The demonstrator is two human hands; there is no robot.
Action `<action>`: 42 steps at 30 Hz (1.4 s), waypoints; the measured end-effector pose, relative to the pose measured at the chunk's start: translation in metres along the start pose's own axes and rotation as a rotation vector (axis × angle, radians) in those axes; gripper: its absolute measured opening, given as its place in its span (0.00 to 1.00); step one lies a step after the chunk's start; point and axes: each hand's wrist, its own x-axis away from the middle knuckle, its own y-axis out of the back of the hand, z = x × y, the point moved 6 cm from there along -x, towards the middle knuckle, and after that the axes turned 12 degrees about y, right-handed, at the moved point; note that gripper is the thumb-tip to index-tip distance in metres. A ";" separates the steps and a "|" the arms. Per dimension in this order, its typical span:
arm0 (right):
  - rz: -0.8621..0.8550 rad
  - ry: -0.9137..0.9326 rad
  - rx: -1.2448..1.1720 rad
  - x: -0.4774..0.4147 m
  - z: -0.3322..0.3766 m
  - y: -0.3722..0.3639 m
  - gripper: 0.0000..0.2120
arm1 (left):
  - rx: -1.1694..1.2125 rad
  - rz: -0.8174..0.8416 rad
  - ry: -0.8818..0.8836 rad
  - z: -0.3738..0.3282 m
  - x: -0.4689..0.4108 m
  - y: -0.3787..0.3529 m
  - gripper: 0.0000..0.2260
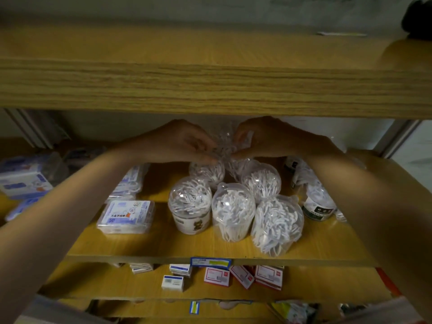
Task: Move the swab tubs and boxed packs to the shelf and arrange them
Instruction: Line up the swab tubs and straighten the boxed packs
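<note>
Several clear domed swab tubs (232,211) full of white sticks stand clustered on the middle wooden shelf (163,244). My left hand (184,141) and my right hand (264,136) meet at the back of the shelf, both pinching crinkled clear plastic wrap (225,146) above the rear tubs. A clear boxed pack with blue print (127,216) lies flat left of the tubs, with more packs (131,181) behind it. A labelled tub (318,206) stands at the right, partly behind my right forearm.
A thick upper shelf board (210,85) overhangs my hands. Blue-and-white packs (23,181) sit at the far left. The lower shelf holds small white boxes (173,282) and red-and-white boxes (243,275). A blue price tag (210,262) is on the shelf edge.
</note>
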 end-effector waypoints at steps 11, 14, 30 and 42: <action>0.029 -0.044 0.050 0.010 -0.026 0.003 0.21 | -0.145 -0.248 -0.007 0.022 -0.012 0.003 0.16; 0.019 -0.048 0.069 0.016 -0.031 0.005 0.22 | -0.186 -0.330 -0.024 0.019 -0.017 0.002 0.16; -0.145 0.025 0.047 0.022 -0.031 0.003 0.20 | -0.234 -0.436 -0.037 0.001 -0.038 -0.009 0.16; -0.060 0.012 0.111 0.030 -0.030 0.004 0.21 | -0.311 -0.484 -0.027 -0.001 -0.033 -0.007 0.23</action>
